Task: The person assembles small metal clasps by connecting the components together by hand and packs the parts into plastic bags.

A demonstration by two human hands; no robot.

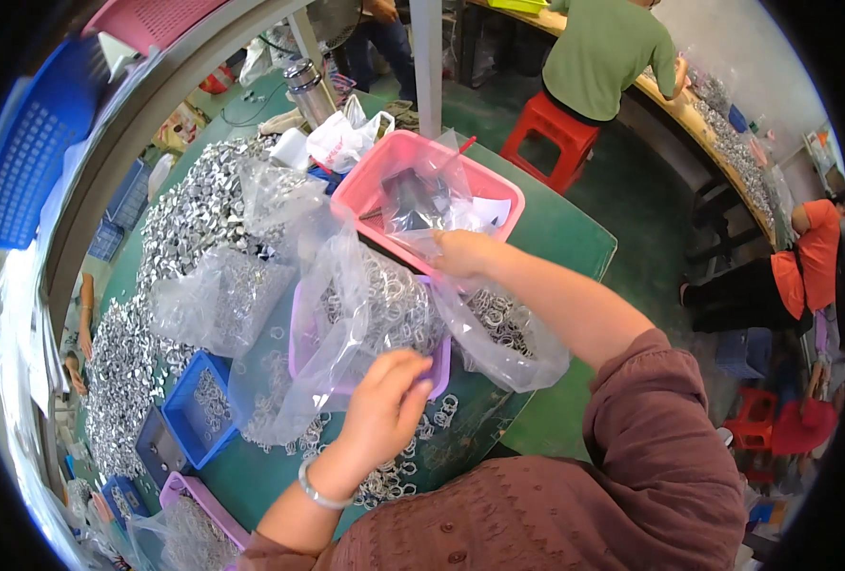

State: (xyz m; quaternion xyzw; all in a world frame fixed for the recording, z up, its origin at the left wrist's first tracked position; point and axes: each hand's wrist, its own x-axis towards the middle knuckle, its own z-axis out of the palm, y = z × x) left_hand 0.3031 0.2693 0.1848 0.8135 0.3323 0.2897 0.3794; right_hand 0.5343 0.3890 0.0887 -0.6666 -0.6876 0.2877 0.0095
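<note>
My right hand (468, 255) is closed on the rim of a clear plastic bag (513, 357) at the near edge of the pink basin. Silvery metal rings show inside this bag. My left hand (382, 402) hovers over the near side of a purple basket (439, 379), fingers loosely bent, thumb apart, and no object visible in them. In the basket, a second clear bag (322, 328) stands full of metal rings (389, 303). Loose rings (384, 481) lie on the green table beneath my left wrist.
The pink basin (365, 195) holds a dark pouch in clear plastic. Heaps of small metal pieces (122, 381) cover the table's left side, beside a blue tray (179, 409). A steel flask (310, 93) stands at the back. Beyond sits a person (605, 57) on a red stool (551, 138).
</note>
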